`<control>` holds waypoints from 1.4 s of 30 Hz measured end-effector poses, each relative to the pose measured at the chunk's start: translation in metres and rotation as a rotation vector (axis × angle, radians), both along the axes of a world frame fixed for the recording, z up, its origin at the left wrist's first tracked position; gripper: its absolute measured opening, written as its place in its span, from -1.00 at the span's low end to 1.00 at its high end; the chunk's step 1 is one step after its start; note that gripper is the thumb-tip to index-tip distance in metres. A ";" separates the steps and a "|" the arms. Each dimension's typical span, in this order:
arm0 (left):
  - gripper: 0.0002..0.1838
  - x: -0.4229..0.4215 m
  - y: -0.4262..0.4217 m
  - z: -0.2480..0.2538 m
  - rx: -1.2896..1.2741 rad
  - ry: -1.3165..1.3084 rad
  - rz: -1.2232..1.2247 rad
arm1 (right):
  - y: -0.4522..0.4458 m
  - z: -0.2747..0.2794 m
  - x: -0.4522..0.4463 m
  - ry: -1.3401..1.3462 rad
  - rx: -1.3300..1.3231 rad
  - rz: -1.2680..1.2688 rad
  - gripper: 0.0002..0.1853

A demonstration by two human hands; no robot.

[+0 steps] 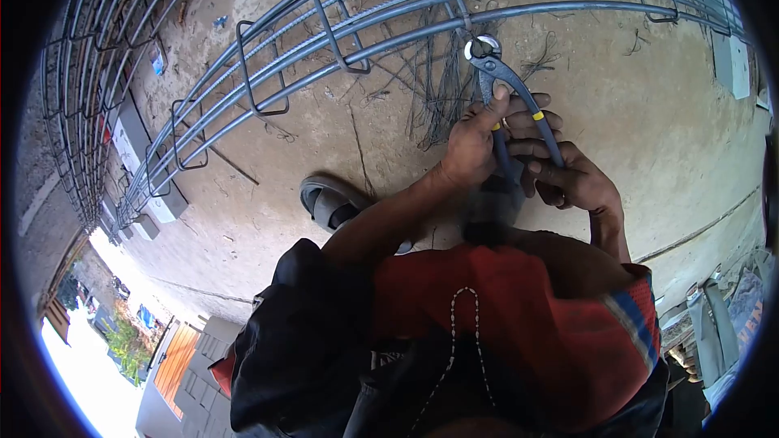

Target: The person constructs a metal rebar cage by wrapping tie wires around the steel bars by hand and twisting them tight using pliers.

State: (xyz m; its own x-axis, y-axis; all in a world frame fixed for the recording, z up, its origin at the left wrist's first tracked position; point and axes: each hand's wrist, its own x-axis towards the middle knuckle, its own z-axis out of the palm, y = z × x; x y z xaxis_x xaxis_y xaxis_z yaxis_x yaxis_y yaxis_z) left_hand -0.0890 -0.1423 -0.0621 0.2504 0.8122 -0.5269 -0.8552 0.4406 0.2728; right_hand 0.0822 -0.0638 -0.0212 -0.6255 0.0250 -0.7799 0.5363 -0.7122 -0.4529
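Here the pincers (523, 93) are gripped in the curled fingers of left hand (471, 150) and right hand (592, 186), long axis pointed ahead of them, jaws just beside the rebar cage (535, 9), left hand nearer.

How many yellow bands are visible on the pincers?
2. One is on the left handle of the pincers, beside the thumb of the left hand; the other is on the right handle, above the right hand. Fingers could hide more.

We note bare concrete floor (600, 65) open right of the pincers (489, 66), while the rebar cage (381, 24) and loose tie wires (434, 85) obstruct passage beyond and left.
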 end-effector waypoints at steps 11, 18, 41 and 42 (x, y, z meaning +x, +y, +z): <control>-0.25 -0.006 -0.004 -0.001 0.024 -0.161 -0.022 | -0.002 0.011 -0.001 0.097 -0.025 -0.028 -0.60; -0.24 -0.009 0.001 -0.002 -0.040 -0.179 -0.016 | -0.003 0.007 -0.005 0.102 -0.026 -0.070 -0.61; -0.63 0.018 0.014 -0.011 -0.106 0.295 0.160 | -0.047 -0.070 0.015 0.310 -0.096 -0.455 -0.49; -0.63 0.021 0.016 -0.015 -0.101 0.387 0.167 | -0.040 -0.054 0.009 0.299 0.201 -0.403 -0.45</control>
